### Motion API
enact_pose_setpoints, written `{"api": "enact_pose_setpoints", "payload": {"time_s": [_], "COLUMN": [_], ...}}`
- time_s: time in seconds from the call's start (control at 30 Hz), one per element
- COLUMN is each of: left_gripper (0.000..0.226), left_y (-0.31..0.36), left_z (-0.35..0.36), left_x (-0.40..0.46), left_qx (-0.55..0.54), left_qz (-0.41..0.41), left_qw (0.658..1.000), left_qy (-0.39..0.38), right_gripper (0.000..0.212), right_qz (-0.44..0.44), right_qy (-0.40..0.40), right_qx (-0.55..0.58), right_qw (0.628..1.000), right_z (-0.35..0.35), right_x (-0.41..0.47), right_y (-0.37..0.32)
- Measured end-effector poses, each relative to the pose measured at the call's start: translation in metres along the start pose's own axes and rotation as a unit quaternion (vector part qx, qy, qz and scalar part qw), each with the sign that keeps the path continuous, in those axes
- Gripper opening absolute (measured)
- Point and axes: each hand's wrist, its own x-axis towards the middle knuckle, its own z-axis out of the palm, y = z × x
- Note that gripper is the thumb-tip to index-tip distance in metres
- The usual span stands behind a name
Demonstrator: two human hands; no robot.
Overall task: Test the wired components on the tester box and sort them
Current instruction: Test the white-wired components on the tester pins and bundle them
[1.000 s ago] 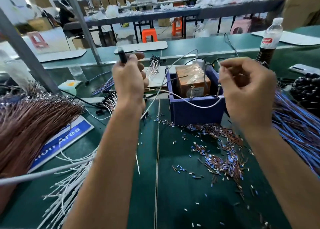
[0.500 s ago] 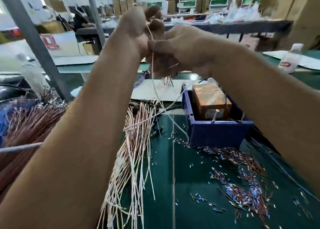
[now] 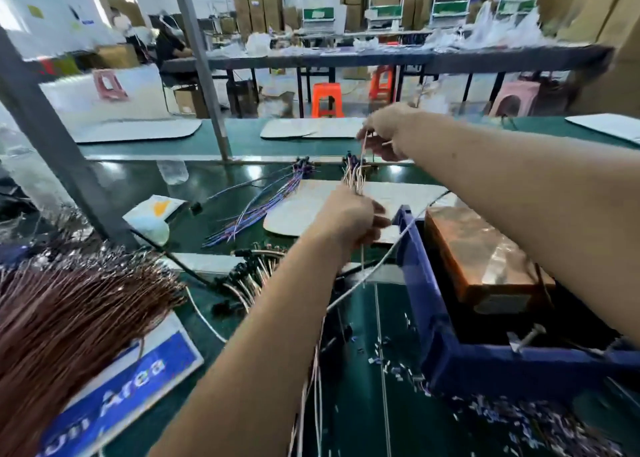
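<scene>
Wires (image 3: 360,160) pinched between both hands, above bench

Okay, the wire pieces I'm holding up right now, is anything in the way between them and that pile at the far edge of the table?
Nothing visible blocks it. The right hand pinches the wires at the top, the left hand grips them lower, and they hang just above the pale pile at the far edge, beside the blue-purple pile.

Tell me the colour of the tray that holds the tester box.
Dark blue tray, seen in the head view, the only one.
</scene>
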Motion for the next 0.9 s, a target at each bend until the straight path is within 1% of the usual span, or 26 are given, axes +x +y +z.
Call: {"api": "enact_pose_setpoints", "payload": {"time_s": [0.07,0.13,0.2,0.23,0.3,0.33,0.37,0.43,0.5,0.6,0.67,0.7,0.8,0.9], "left_gripper": [0.025,0.023,0.022,0.024,0.034,0.038,0.039,0.032,0.024,0.022,0.027,0.029,0.035,0.037], "left_y": [-0.017,-0.029,-0.033,-0.033,-0.033,-0.033,-0.033,-0.037,-0.043,-0.056,-0.065,-0.069,-0.076,-0.083], "left_z": [0.002,0.001,0.002,0.002,0.0,-0.006,-0.013,-0.033,-0.05,-0.059,-0.055,-0.052,-0.046,-0.042], "left_x": [0.023,0.043,0.06,0.065,0.067,0.066,0.063,0.047,0.026,-0.009,-0.027,-0.034,-0.052,-0.069], "left_qx": [0.106,0.233,0.297,0.32,0.364,0.38,0.387,0.389,0.402,0.43,0.433,0.429,0.425,0.427], "left_qz": [0.0,0.019,0.037,0.041,0.04,0.038,0.041,0.042,0.025,-0.025,-0.039,-0.037,-0.032,-0.02], "left_qw": [0.994,0.97,0.949,0.941,0.926,0.918,0.912,0.9,0.887,0.876,0.875,0.877,0.873,0.872], "left_qy": [0.023,0.071,0.102,0.102,0.096,0.105,0.128,0.191,0.226,0.219,0.212,0.215,0.235,0.237], "right_gripper": [0.035,0.027,0.016,0.015,0.018,0.018,0.022,0.029,0.028,0.03,0.034,0.034,0.028,0.023], "right_qz": [-0.001,-0.01,-0.035,-0.039,-0.037,-0.035,-0.034,-0.051,-0.072,-0.057,-0.024,-0.01,0.0,-0.014], "right_qy": [0.018,0.052,0.076,0.07,0.017,-0.007,-0.015,-0.025,-0.064,-0.168,-0.24,-0.264,-0.269,-0.223], "right_qx": [-0.066,-0.065,-0.061,-0.07,-0.118,-0.161,-0.211,-0.295,-0.336,-0.39,-0.428,-0.438,-0.45,-0.436], "right_qw": [0.998,0.996,0.995,0.994,0.992,0.986,0.977,0.954,0.937,0.904,0.871,0.859,0.851,0.872], "right_z": [0.004,0.009,0.014,0.016,0.018,0.02,0.021,0.024,0.031,0.05,0.068,0.077,0.093,0.097], "right_x": [0.029,0.057,0.08,0.086,0.091,0.09,0.087,0.077,0.06,0.02,-0.01,-0.023,-0.052,-0.067], "right_y": [0.007,0.011,0.01,0.009,0.011,0.013,0.016,0.021,0.023,0.032,0.041,0.048,0.063,0.074]}}
